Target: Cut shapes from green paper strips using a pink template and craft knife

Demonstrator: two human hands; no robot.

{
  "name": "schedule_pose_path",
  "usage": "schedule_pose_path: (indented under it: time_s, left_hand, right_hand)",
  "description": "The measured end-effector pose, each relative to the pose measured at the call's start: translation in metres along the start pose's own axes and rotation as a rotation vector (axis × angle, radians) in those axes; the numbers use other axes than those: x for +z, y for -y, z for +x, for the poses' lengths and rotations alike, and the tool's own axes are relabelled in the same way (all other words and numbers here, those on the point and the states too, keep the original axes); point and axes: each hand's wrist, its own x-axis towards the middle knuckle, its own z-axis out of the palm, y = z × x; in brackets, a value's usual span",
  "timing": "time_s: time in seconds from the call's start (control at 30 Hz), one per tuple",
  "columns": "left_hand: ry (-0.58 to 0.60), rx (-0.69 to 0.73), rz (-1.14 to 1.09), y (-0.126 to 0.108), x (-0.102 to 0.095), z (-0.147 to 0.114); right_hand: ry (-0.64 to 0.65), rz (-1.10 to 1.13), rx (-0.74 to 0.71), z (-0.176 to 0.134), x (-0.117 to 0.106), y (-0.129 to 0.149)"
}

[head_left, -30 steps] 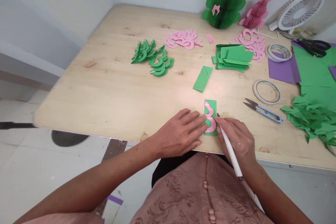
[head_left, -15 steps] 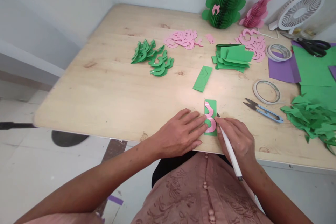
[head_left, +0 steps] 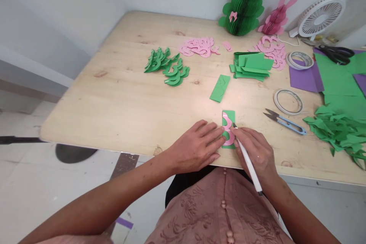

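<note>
Green strip, lower centre of frame: long axis up-frame.
White pen gripped in right hand, tip at strip's right edge; left hand laid flat, nothing grasped.

Near the front edge of the table, a paper strip lies with a cutout on it. Behind these lies a second strip, and farther behind, to the right, the paper stack. Right of the paper strip are the snips, then the scrap heap; just behind the snips lies the tape ring. At the back, a paper rabbit stands left of a second rabbit, the fan right of both.
</note>
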Motion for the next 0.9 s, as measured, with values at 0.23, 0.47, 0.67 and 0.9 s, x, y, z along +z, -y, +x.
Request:
schedule_pose_path:
  time_s: [0.23, 0.47, 0.67, 0.9]
  left_hand:
    - [0.010, -0.013, 0.008, -0.0012, 0.0003, 0.0006]
    - [-0.003, -0.010, 0.004, -0.0019, 0.0004, -0.0003]
    - [-0.005, 0.001, 0.011, -0.0011, 0.0014, -0.0015]
    - [-0.042, 0.010, 0.026, -0.0014, 0.0017, -0.0023]
  right_hand:
    - [0.089, -0.008, -0.007, 0.0026, 0.0015, -0.0013]
    - [0.115, 0.000, 0.012, 0.0023, 0.0003, 0.0008]
    - [0.127, -0.001, 0.011, 0.0020, 0.0004, 0.0009]
    - [0.124, -0.005, -0.005, 0.0005, 0.0019, -0.0022]
